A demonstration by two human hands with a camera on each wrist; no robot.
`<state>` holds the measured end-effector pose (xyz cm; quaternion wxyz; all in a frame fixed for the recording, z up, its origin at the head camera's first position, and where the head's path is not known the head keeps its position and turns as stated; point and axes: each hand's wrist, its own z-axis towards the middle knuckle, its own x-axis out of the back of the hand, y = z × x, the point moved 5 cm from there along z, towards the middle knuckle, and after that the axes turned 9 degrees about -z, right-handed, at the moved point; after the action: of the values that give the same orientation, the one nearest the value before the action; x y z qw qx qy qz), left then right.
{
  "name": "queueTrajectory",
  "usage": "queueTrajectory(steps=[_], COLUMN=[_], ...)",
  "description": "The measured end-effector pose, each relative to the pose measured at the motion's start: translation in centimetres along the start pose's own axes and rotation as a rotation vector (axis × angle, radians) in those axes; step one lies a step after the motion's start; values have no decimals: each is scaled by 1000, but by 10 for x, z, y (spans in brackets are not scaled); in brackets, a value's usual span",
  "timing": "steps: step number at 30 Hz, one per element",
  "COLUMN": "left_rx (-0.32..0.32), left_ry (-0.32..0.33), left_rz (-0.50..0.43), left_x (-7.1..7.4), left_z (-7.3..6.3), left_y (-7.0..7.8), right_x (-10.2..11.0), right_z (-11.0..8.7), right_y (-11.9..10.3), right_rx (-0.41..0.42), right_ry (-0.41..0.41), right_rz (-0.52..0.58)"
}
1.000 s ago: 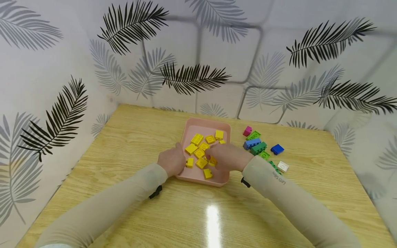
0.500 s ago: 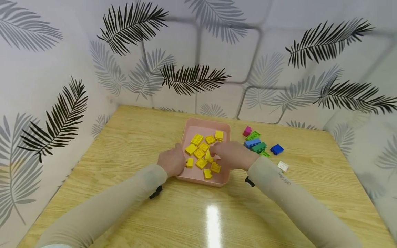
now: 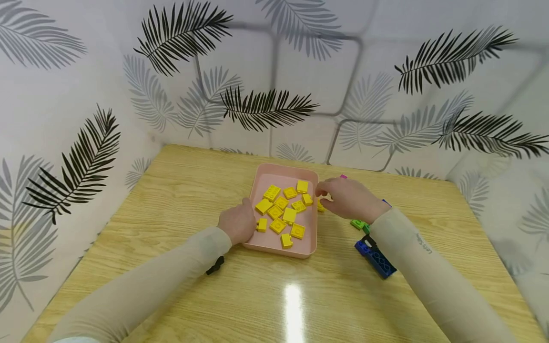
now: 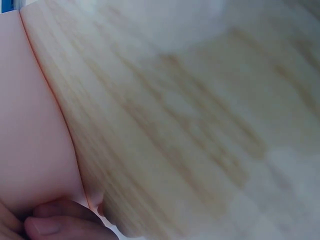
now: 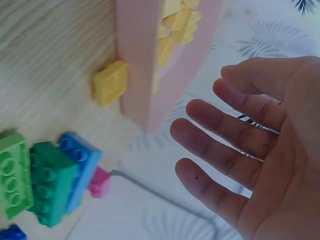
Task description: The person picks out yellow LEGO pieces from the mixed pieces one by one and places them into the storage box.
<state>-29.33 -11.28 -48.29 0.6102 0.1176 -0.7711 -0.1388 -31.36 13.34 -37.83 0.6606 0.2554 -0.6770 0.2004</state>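
Note:
Several yellow toy bricks [image 3: 272,193] lie in a shallow pink tray [image 3: 288,170]. My left hand [image 3: 237,222] grips the tray's left wall; in the left wrist view its fingers [image 4: 65,225] curl at that wall. Just right of the tray, my right hand [image 3: 352,197] hovers with nothing in it. In the right wrist view its fingers [image 5: 215,140] are spread and loosely bent. One yellow brick [image 5: 111,84] lies on the table outside the tray, against its right wall, and partly shows below the right fingertips in the head view.
To the right of the tray lie a green brick [image 5: 52,182], a blue brick [image 5: 82,167], a light green brick [image 5: 15,175] and a pink brick [image 5: 100,182], mostly hidden by my right hand in the head view. A patterned wall stands behind the wooden table [image 3: 201,176].
My right hand has let go of a yellow brick inside the tray and moved right, past the tray's wall, opening its fingers. The left hand and tray have stayed put.

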Motion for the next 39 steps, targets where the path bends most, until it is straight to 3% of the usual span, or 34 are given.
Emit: queueTrajectory(steps=[7,14,26,39], left_rx=[-1,-8,-17,-13], left_ry=[-10,-8,-3,-2], left_rz=[-13,-25,-24,-1], left_x=[1,0,0,-2], left_z=[-1,-1,-1,-1], left_y=[0,-1,0,-3], right_x=[-20,-44,-64,-71], right_z=[2,14,32,32], right_y=[20,26,27,25], right_rx=[-118,-166,-205,-229], right_ry=[-105,-218,-218,-216], right_rz=[-9,39,68,95])
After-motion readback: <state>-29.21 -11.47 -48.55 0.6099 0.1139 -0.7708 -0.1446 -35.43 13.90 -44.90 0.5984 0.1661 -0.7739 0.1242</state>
